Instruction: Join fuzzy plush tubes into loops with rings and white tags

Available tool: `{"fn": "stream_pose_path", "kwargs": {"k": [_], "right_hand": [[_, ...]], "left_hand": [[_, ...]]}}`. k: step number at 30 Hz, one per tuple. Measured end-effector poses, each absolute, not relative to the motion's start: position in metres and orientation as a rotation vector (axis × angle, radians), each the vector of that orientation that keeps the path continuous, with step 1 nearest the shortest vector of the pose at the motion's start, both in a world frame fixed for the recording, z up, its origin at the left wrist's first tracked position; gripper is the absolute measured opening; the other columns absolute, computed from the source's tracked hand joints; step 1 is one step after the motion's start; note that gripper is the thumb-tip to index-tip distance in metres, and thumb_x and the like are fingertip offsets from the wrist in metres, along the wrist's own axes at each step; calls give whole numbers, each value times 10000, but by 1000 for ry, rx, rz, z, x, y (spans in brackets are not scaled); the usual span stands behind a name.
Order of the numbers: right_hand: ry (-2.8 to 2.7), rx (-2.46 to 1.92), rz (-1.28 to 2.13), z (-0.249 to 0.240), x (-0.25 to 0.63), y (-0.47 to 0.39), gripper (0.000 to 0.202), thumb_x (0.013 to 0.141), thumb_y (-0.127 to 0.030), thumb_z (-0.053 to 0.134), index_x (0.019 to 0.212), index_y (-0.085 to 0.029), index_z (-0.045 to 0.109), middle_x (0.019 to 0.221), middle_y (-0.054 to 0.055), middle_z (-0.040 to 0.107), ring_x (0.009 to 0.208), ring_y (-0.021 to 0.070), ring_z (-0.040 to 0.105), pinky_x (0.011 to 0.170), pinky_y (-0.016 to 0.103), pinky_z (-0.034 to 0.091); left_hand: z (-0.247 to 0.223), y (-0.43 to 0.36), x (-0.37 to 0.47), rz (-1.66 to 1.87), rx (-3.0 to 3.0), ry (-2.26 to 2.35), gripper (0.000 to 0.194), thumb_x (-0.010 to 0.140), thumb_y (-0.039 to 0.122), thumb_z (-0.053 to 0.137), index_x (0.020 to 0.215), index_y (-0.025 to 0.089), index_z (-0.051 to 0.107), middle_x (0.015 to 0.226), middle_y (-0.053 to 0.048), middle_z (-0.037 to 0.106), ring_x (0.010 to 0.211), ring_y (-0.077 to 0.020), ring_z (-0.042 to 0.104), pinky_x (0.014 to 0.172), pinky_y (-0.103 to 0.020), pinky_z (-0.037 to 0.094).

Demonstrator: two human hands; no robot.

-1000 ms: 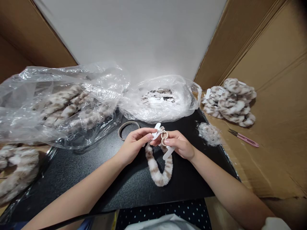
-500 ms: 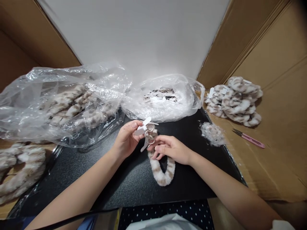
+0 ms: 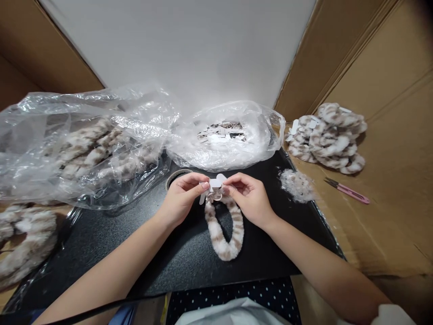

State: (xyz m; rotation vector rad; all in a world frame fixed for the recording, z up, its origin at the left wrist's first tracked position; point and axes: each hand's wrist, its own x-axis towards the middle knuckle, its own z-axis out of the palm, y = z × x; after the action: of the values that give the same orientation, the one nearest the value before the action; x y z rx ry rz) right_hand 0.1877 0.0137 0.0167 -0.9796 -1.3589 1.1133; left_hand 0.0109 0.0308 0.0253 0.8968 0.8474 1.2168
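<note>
Between both hands is a small white tag (image 3: 215, 182), held stretched over the upper end of a fluffy white-and-brown loop (image 3: 224, 248). My left hand (image 3: 184, 196) pinches the tag's left side with thumb and forefinger. Its right side is pinched in my right hand (image 3: 248, 198). Metal rings (image 3: 216, 195) show just below the tag, at the top of the loop. The loop's lower part rests on the black table (image 3: 162, 257). Fingers partly hide where tag, rings and loop meet.
A clear bag (image 3: 135, 108) of fluffy loops lies left; another bag (image 3: 260, 149) holds tags and metal pieces. Behind my left hand is a round roll (image 3: 169, 180). Rightward are fluff scraps (image 3: 297, 185), pink thread snips (image 3: 352, 194) and tagged loops (image 3: 338, 140). More loops (image 3: 30, 248) lie far left.
My right hand has moved up from the loop's side to pinch the tag. The tag now lies level between both hands, and the roll behind my left hand has come into view.
</note>
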Motion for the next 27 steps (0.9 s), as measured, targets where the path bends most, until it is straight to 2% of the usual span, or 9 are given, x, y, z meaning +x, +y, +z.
{"fn": "stream_pose_path", "kwargs": {"k": [5,9,11,14,16,18,24,27], "right_hand": [[-1264,-1075,1188,16,189,17,64,732,-229,702,766,-199,656,747,17,678,679,154,631,641,302,527],[-1397,-1121,1136,16,188,15,50,754,-228,679,774,-191,653,752,21,649,675,154,608,621,300,498],[-1516,-1136,987,18,189,14,24,766,-205,670,784,-189,671,820,35,634,743,166,607,673,320,497],[-1664,-1093,753,19,189,13,115,769,-189,691,882,-210,698,978,58,610,946,207,598,843,386,485],[-1735,-1022,709,19,188,13,203,782,-197,703,981,-234,688,1058,62,616,1040,221,582,936,426,455],[-1777,-947,708,18,186,12,225,805,-196,693,1024,-247,673,1085,58,638,1063,218,581,964,436,445],[-1668,-993,906,17,182,11,52,809,-207,678,860,-206,691,855,36,705,846,187,637,801,359,500],[-1448,-1035,1151,17,184,13,85,778,-278,705,806,-197,705,805,33,718,771,176,654,760,349,511]], "left_hand": [[30,35,9,1298,769,819,259,490,212,930,679,175,756,617,20,702,506,-47,592,504,-125,498],[34,37,9,1287,652,822,322,422,175,948,685,171,762,590,14,708,486,-57,624,465,-104,506],[35,37,8,1283,633,812,328,410,165,950,678,166,762,581,11,709,474,-57,627,460,-100,511],[36,37,7,1269,653,789,311,428,164,948,677,160,762,584,7,714,470,-57,628,472,-101,524],[36,36,7,1251,682,776,293,450,170,943,678,151,761,596,1,720,475,-57,631,484,-102,530],[35,35,8,1221,706,769,280,471,177,939,685,144,762,603,-5,725,481,-57,633,498,-102,533],[32,34,11,1155,729,748,265,517,190,927,731,160,774,610,-10,729,555,-73,672,565,-101,544],[30,33,12,1164,753,750,291,559,180,909,818,193,779,743,-6,761,659,-86,706,659,-123,564]]}}
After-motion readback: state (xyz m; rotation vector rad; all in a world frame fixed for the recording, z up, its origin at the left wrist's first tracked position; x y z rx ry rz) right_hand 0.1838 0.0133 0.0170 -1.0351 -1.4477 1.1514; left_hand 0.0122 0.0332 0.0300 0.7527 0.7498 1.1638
